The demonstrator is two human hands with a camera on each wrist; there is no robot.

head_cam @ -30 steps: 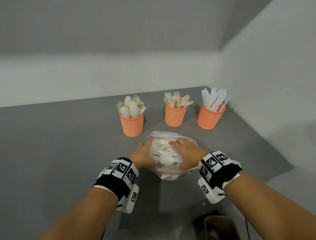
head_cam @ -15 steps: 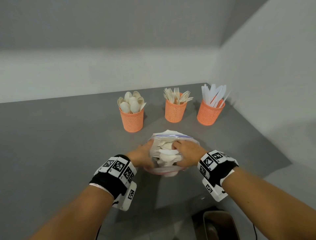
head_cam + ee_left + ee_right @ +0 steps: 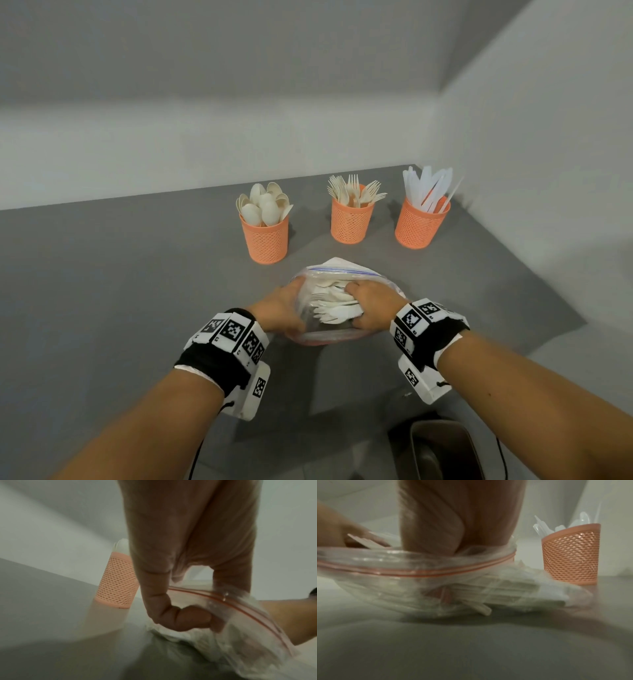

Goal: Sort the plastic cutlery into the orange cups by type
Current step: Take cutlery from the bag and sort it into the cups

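Note:
Three orange mesh cups stand in a row at the back of the table: a spoon cup (image 3: 264,238), a fork cup (image 3: 351,221) and a knife cup (image 3: 419,224). In front of them a clear zip bag (image 3: 346,271) of white plastic cutlery lies on the table with its mouth facing me. My left hand (image 3: 281,310) pinches the bag's left rim (image 3: 240,635) between thumb and fingers. My right hand (image 3: 371,305) is inside the bag mouth (image 3: 402,566), curled round a bundle of white forks (image 3: 337,311). The right fingertips are hidden by the cutlery.
The grey table (image 3: 102,291) sits in a corner, with a wall close behind the cups and another on the right beside the knife cup (image 3: 571,555). A dark bin-like object (image 3: 442,448) sits below the table's near edge at lower right.
My right hand went from lying flat in the bag to curling round a bundle of forks. The bag mouth bunched up narrower between my hands. The left hand stays at the rim.

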